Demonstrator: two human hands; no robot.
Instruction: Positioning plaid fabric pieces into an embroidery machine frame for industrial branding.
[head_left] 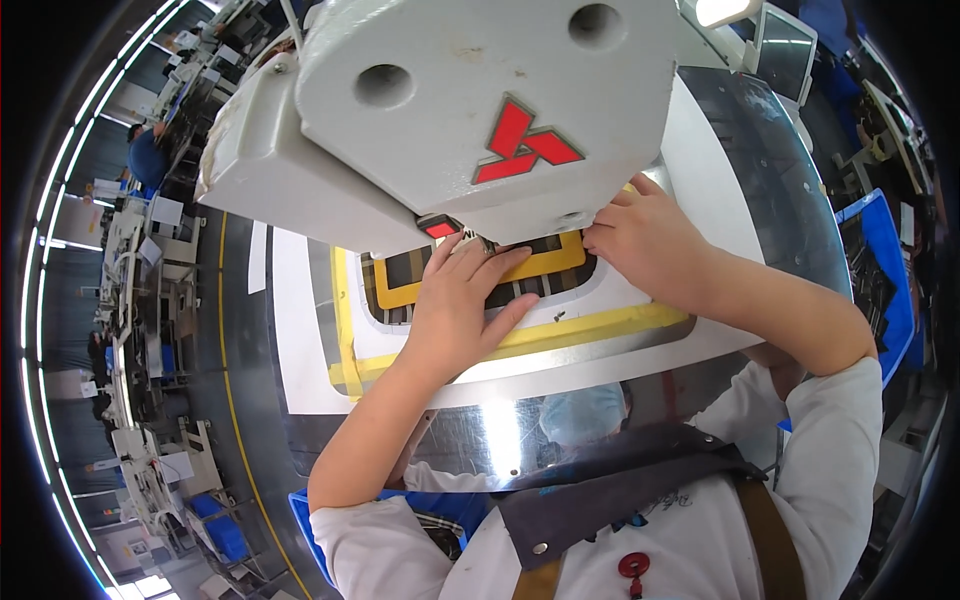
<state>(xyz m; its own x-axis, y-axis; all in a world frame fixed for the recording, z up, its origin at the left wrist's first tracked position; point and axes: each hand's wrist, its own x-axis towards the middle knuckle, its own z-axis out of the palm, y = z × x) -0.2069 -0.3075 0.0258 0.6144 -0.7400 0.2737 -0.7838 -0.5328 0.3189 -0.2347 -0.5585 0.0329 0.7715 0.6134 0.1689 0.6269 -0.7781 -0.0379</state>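
A yellow rectangular frame [400,297] lies on dark striped fabric [512,293] beneath the head of a white industrial sewing machine [430,110]. My left hand [462,305] is open, its fingers spread flat over the frame's near side and its thumb on the fabric. At the frame's right end rests my right hand [650,243], fingers bent but apart, tips against the edge; the machine head partly covers them. Around the fabric is a white sheet [500,342] bordered with yellow tape [590,326]. The needle area is mostly hidden behind the machine.
A shiny metal table [470,440] reflects light near my body. Blue bins [880,270] stand at the right, another blue bin [310,520] below my left arm. At far left are rows of workstations and a seated person [148,155]. A yellow line [235,420] crosses the floor.
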